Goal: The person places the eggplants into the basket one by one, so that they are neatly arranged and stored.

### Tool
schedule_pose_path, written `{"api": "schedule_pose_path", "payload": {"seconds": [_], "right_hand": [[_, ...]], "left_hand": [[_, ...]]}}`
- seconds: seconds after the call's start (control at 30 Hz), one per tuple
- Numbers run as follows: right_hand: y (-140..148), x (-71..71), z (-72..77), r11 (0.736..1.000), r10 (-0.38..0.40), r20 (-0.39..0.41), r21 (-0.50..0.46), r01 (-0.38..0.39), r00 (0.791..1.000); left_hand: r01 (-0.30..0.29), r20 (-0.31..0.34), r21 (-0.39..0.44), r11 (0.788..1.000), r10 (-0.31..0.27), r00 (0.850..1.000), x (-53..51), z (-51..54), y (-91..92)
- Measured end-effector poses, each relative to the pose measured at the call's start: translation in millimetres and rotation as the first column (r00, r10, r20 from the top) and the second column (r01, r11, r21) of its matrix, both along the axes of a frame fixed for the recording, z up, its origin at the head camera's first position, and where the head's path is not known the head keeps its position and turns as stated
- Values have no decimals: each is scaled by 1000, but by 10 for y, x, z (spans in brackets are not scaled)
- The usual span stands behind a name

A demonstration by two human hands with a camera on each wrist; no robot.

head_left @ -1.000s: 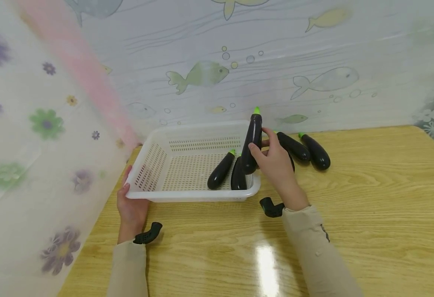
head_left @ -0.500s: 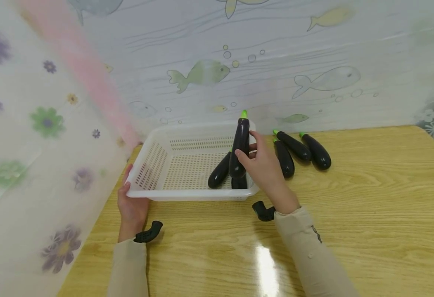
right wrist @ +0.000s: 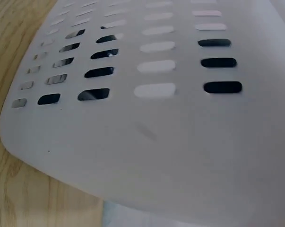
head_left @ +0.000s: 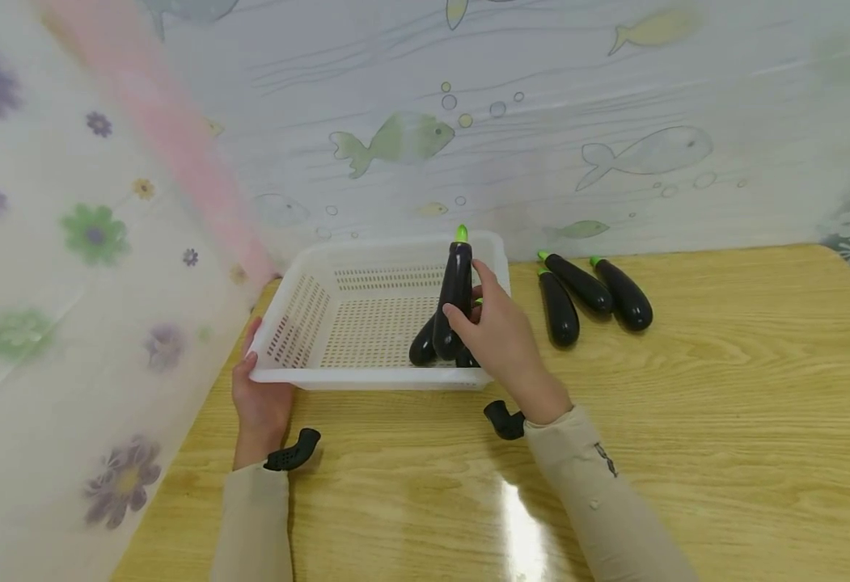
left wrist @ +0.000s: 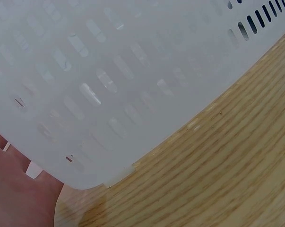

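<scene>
Forward-down head view, close wrist views, basket (head_left: pixel 366 377) common to all

A glossy black eggplant (head_left: pixel 454 291), green stem (head_left: pixel 462 234) up, leaned in the right hand (head_left: pixel 503 335) over two others (head_left: pixel 422 344) inside a white perforated basket (head_left: pixel 366 377). The left hand (head_left: pixel 260 408) gripped it near the bench's (head_left: pixel 745 364) far left corner.

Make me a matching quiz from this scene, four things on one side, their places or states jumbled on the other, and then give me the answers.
1. Left hand
2. Right hand
3. Basket
4. Eggplant trio

A. Lying on the table
B. White, with slotted sides
C. Gripping a rim
D. Holding up one eggplant

Pairs: 1-C, 2-D, 3-B, 4-A
</scene>
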State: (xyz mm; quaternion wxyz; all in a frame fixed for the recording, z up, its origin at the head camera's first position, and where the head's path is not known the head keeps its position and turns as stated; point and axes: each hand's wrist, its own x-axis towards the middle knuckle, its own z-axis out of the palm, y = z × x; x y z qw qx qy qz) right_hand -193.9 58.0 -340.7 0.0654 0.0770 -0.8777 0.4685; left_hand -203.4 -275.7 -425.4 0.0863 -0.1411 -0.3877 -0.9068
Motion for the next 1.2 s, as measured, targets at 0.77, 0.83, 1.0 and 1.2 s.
{"api": "schedule_pose_path", "payload": {"seconds": [0.77,0.83,1.0,1.2], "right_hand": [[-108,42,-113,906,-44,-199,404,123,979],[-118,47,-124,895,-49,-233,422,146,971],[-113,58,-112,906,-60,-227,396,148,972],[-68,33,-93,953,-38,-220,287,102,975]], "left_hand": [[-1,15,-78,997,3,1000,5,12,22],[2,23,-89,996,1,1000,2,16,27],[4,32,-76,997,-2,999,-6,20,30],[-10,27,-84,996,12,1000,7,11,19]]}}
